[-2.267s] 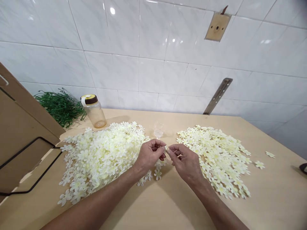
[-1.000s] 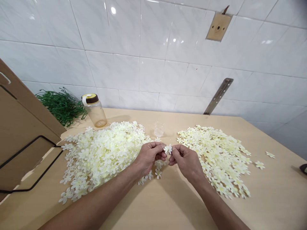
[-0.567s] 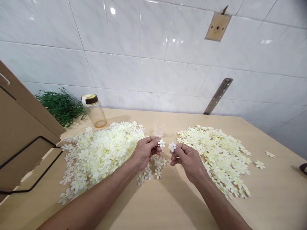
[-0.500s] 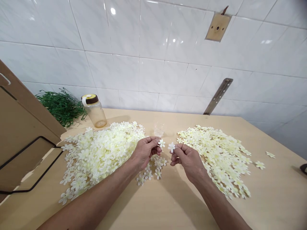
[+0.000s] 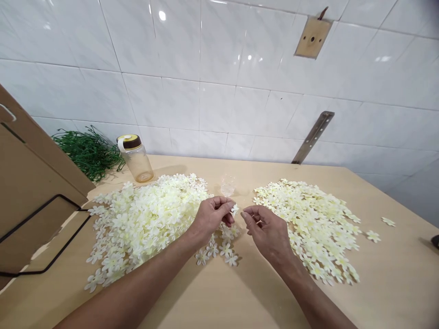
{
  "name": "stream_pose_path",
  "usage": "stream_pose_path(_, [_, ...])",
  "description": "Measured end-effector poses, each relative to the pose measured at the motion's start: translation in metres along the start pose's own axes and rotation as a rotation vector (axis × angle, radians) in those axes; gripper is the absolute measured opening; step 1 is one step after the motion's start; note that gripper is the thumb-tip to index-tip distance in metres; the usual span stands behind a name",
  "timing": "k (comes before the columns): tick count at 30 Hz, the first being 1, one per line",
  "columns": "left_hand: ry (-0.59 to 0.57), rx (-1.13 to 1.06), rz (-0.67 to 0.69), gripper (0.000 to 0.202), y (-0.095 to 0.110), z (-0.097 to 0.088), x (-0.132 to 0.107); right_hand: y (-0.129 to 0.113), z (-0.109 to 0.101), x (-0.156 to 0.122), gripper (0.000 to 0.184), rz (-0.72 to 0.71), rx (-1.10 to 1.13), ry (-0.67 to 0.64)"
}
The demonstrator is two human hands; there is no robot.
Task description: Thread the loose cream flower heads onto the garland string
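A small white artificial flower is pinched between the thumb and forefinger of my left hand. Just across a narrow gap, my right hand has its thumb and forefinger brought together; whether anything tiny sits between them cannot be made out. Under and beside my left forearm spreads a large heap of cream-white flowers. A flatter spread of similar, yellower flowers lies beyond my right hand. Several loose flowers rest below my left hand, among them a single flower nearest me.
A small clear plastic cup or bag is behind my hands. At the back left stand a bottle with a brown and yellow lid and green artificial stems. A cardboard box and black metal frame occupy the left edge.
The flower that my right fingertips held is gone from them, and one more flower lies on the table below my left hand. My left hand has shifted slightly right, its flower now turned edge-on.
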State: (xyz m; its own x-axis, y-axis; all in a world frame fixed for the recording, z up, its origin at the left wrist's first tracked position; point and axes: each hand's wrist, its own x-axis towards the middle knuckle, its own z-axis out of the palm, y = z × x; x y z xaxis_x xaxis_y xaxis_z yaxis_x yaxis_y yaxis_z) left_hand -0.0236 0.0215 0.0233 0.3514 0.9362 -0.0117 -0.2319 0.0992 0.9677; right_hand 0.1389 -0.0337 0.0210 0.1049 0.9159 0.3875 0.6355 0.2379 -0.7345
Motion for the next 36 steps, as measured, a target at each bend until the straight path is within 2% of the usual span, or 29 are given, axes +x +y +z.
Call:
stream_pose_path(5, [-0.013,0.09,0.019,0.029,-0.006,0.007,-0.004,0.0,-0.001,0.0,0.02,-0.102,-0.101,-0.012])
stream_pose_path(10, [0.036,0.081,0.01,0.027,-0.008,0.011,-0.005,0.0,0.001,0.0,0.021,-0.138,-0.146,-0.017])
stream_pose_path(23, [0.045,-0.096,-0.041,0.027,-0.009,0.016,-0.01,-0.001,0.002,-0.001,0.023,-0.093,-0.11,-0.061])
stream_pose_path(30, [0.028,-0.128,-0.058,0.028,-0.007,0.017,-0.011,0.001,0.006,-0.003,0.02,0.007,-0.038,-0.05])
stream_pose_path(36, [0.017,-0.17,-0.068,0.03,-0.006,0.016,-0.011,0.002,0.009,-0.001,0.027,0.207,0.212,-0.093])
